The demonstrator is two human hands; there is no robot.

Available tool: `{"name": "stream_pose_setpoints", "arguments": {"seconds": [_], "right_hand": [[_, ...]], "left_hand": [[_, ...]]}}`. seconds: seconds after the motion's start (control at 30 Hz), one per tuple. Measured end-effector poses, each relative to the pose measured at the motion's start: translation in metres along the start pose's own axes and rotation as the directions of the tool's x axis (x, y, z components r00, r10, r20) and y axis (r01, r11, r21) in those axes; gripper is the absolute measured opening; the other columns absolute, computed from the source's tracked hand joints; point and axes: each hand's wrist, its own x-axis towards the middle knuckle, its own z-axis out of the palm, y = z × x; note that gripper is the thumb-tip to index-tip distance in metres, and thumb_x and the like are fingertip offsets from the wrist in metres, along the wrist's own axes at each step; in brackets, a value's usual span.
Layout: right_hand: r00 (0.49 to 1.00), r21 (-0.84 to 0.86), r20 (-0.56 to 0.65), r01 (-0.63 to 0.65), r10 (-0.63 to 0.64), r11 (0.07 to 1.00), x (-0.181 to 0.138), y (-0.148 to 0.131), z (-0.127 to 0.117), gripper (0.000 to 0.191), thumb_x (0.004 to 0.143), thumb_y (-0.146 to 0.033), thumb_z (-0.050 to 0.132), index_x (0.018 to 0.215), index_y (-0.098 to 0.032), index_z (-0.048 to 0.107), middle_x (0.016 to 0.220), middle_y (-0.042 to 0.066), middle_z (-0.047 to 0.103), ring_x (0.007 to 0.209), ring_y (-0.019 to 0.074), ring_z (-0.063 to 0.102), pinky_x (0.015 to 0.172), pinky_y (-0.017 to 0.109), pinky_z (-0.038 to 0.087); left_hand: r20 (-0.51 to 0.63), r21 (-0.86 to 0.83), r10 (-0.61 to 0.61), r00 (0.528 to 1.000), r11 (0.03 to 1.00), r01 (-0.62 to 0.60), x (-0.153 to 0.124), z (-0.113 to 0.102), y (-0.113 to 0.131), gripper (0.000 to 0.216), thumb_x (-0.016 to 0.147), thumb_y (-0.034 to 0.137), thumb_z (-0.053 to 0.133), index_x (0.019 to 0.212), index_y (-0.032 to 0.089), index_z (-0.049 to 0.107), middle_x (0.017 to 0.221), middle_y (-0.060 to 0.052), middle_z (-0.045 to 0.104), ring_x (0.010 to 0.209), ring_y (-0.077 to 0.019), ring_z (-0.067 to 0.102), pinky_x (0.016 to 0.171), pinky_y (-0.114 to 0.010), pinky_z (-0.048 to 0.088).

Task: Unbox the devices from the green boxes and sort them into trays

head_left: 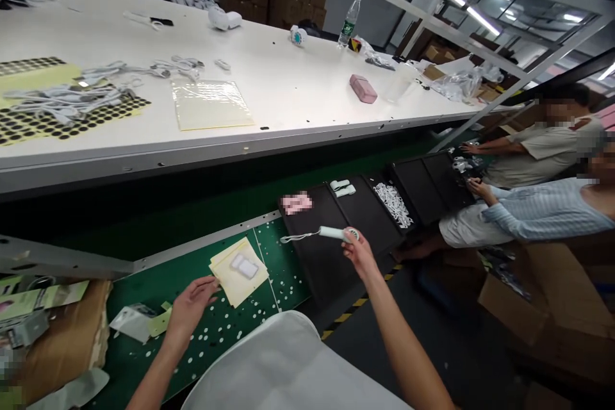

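Note:
My right hand point(358, 251) grips a pale green handheld fan point(332, 232) by its round head, over the black conveyor. Its handle points left, and a wrist strap point(300, 237) trails from the end. My left hand point(195, 298) is at the left edge of a stack of yellowish sheets point(229, 286), fingers bent and tips together. Whether it pinches something is too small to see. On the sheets lies a small whitish rectangular piece point(245, 266). The stack rests on a green surface point(192, 339) scattered with white dots.
The black conveyor point(321, 262) carries pink pieces point(296, 203), pale green fans point(343, 188) and a pile of white parts point(394, 205). Two people sit along its right side. A white bench point(298, 96) runs behind. Cardboard point(81, 333) and an open white box point(133, 322) lie left.

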Motion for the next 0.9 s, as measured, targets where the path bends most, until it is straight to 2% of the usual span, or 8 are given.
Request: {"name": "stream_pose_setpoints", "arguments": {"seconds": [0.03,0.1,0.2,0.37,0.53,0.67,0.77,0.9], "right_hand": [[0.997,-0.05,-0.056,0.058,-0.06,0.997,0.016,-0.008,-0.013,0.059,0.053,-0.054,0.09,0.097,-0.022,0.065,0.08,0.0,0.069,0.058,0.0109,0.061,0.045,0.019,0.042],[0.976,-0.166,-0.146,0.136,-0.161,0.977,0.052,-0.024,-0.035,0.054,0.061,-0.061,0.082,0.094,-0.022,0.064,0.083,0.002,0.069,0.059,0.0117,0.06,0.046,0.021,0.042],[0.946,-0.314,-0.223,0.159,-0.236,0.936,0.108,-0.046,-0.056,0.049,0.074,-0.065,0.067,0.094,-0.02,0.062,0.086,0.004,0.069,0.058,0.0126,0.056,0.047,0.023,0.04],[0.885,-0.658,-0.215,0.181,-0.412,0.731,0.18,-0.06,-0.059,0.046,0.083,-0.048,0.065,0.116,-0.017,0.06,0.107,0.01,0.068,0.093,0.023,0.062,0.073,0.03,0.048],[0.913,-0.896,0.072,0.236,-0.402,0.375,0.211,-0.046,-0.038,0.039,0.077,-0.019,0.073,0.115,-0.024,0.066,0.118,0.008,0.067,0.117,0.026,0.054,0.094,0.032,0.042],[0.932,-0.962,0.183,0.235,-0.313,0.139,0.216,-0.039,-0.02,0.037,0.08,-0.008,0.065,0.114,-0.022,0.067,0.121,0.011,0.067,0.118,0.0257,0.052,0.095,0.033,0.041],[0.935,-0.97,0.233,0.242,-0.269,-0.001,0.199,-0.038,-0.019,0.039,0.083,-0.004,0.057,0.117,-0.018,0.067,0.121,0.015,0.067,0.119,0.0285,0.053,0.095,0.037,0.043],[0.903,-0.932,0.359,0.333,-0.236,-0.143,0.182,-0.029,-0.02,0.035,0.089,-0.007,0.053,0.121,-0.007,0.065,0.114,0.024,0.068,0.11,0.0353,0.061,0.086,0.047,0.051]], "left_hand": [[-0.049,0.182,0.015,0.999,0.983,-0.006,0.013,-0.006,-0.01,0.043,0.062,0.049,0.07,0.092,0.018,0.066,0.102,-0.016,0.074,0.107,-0.0388,0.068,0.092,-0.048,0.056],[-0.167,0.565,0.094,0.981,0.825,0.017,0.037,-0.02,-0.031,0.048,0.069,0.041,0.061,0.107,0.012,0.066,0.117,-0.025,0.069,0.121,-0.0471,0.059,0.1,-0.058,0.048],[-0.142,0.845,0.141,0.98,0.534,0.045,0.06,-0.038,-0.053,0.064,0.075,0.034,0.053,0.129,0.001,0.059,0.131,-0.032,0.061,0.129,-0.0516,0.051,0.104,-0.062,0.041],[0.035,0.945,-0.072,0.997,0.327,-0.009,0.069,-0.036,-0.056,0.067,0.08,0.032,0.047,0.141,0.007,0.054,0.135,-0.026,0.061,0.127,-0.0462,0.054,0.103,-0.061,0.041],[0.075,0.962,-0.096,0.993,0.27,-0.046,0.065,-0.012,-0.062,0.074,0.075,0.039,0.052,0.143,0.011,0.053,0.138,-0.025,0.059,0.126,-0.0446,0.056,0.099,-0.057,0.046],[0.035,0.948,-0.112,0.993,0.319,0.003,0.05,-0.001,-0.062,0.08,0.074,0.041,0.054,0.147,0.01,0.047,0.139,-0.025,0.055,0.128,-0.0448,0.054,0.1,-0.055,0.046],[-0.013,0.817,-0.115,0.993,0.572,0.077,0.028,0.008,-0.059,0.077,0.071,0.033,0.058,0.142,0.004,0.048,0.138,-0.03,0.054,0.129,-0.0494,0.05,0.106,-0.061,0.037],[-0.199,0.524,-0.15,0.969,0.819,0.234,-0.01,0.022,-0.074,0.064,0.073,0.028,0.063,0.134,0.011,0.054,0.145,-0.026,0.051,0.137,-0.0423,0.046,0.112,-0.05,0.035]]}}
